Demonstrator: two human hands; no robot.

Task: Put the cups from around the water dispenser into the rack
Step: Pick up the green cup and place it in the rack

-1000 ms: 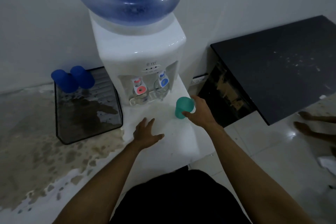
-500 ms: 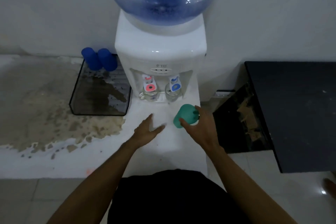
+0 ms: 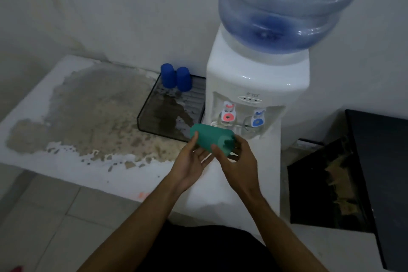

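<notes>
- green cup (image 3: 209,139) looks like light, stiff, maybe slippery plastic, sideways near the front right corner of the rack (image 3: 150,121)
- right hand (image 3: 236,161) clamps its wall; left hand (image 3: 192,161), fingers straight, props its end

Head-worn, facing down, near water dispenser (image 3: 256,81)
</notes>
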